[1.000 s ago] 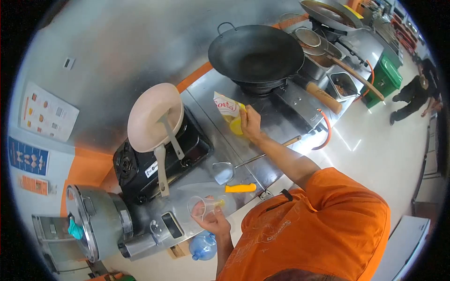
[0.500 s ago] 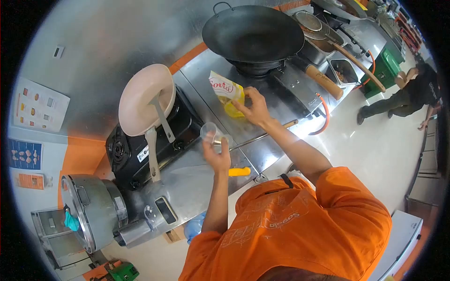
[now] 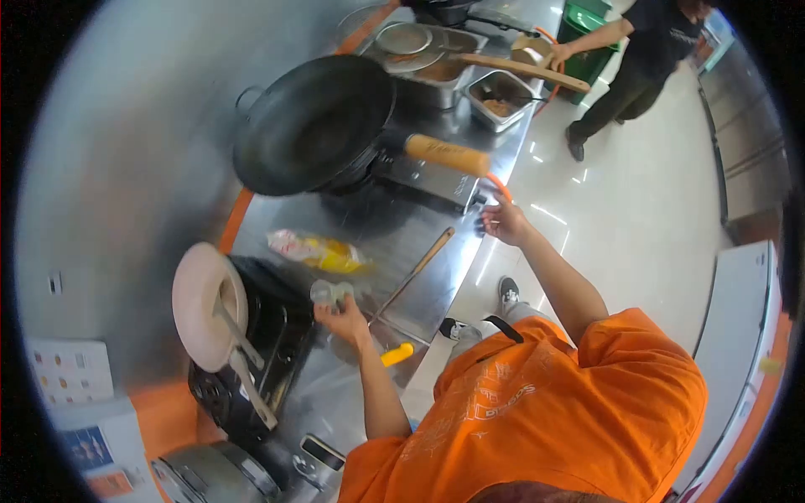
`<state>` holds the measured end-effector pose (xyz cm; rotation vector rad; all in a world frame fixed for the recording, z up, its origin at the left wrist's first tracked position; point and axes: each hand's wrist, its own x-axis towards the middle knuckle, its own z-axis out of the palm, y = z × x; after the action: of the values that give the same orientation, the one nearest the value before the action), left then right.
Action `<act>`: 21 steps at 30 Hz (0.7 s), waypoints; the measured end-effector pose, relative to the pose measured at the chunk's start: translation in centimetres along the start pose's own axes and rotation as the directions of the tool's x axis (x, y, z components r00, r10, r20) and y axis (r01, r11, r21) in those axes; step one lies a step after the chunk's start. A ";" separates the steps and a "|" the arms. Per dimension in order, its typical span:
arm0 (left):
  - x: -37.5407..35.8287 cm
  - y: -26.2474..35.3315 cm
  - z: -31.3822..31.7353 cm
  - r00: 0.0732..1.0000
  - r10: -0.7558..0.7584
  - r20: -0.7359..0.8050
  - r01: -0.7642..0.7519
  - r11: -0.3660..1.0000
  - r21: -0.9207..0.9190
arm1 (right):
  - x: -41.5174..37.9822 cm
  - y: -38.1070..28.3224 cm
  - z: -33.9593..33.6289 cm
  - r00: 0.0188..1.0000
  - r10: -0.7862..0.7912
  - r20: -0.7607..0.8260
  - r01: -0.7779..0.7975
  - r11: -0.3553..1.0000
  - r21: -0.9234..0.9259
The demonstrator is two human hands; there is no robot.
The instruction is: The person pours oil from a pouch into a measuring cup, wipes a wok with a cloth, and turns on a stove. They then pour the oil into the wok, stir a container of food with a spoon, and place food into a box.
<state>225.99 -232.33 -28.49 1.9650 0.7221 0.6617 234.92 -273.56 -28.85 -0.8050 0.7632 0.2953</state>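
My left hand (image 3: 342, 320) is closed around small clear plastic cups (image 3: 332, 292), held over the counter beside the black stove. My right hand (image 3: 505, 221) is at the counter's front edge, fingers apart and slightly curled, right by the control knob (image 3: 479, 201) of the steel gas burner (image 3: 423, 183). Nothing shows in that hand. Beyond my left hand, a yellow and white oil pouch (image 3: 323, 251) lies on its side on the counter. A black wok (image 3: 314, 126) with a wooden handle (image 3: 447, 154) sits on the burner.
A pale frying pan (image 3: 199, 306) with a grey utensil rests on the black stove (image 3: 289, 323). A wooden-handled tool (image 3: 432, 254) and a yellow handle (image 3: 397, 354) lie nearby. Steel pans (image 3: 501, 101) stand at the back. A co-worker (image 3: 646, 59) stands beyond the counter.
My right hand has left the oil pouch, which was upright and now lies down, and moved to the burner knob. My left hand still holds the cups. The view has turned; the co-worker appears closer.
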 end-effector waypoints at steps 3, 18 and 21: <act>-2.1 1.9 -1.0 0.981 0.121 -0.154 -0.102 0.987 0.127 | -1.0 -1.2 -0.9 0.999 -0.040 0.037 0.047 0.976 -0.214; -42.2 18.1 14.7 0.280 0.388 0.878 -0.591 0.790 -0.161 | -14.7 -18.9 -42.8 0.961 -0.249 -0.117 0.142 0.813 -0.564; -46.1 20.4 23.3 0.057 0.033 0.998 -0.531 0.848 0.002 | -15.0 -28.8 -49.9 0.885 -0.417 -0.206 0.268 0.819 -0.507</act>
<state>215.15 -286.76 -28.21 2.3290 -0.5360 -0.7902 214.15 -329.17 -25.10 -1.4591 0.8294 0.0125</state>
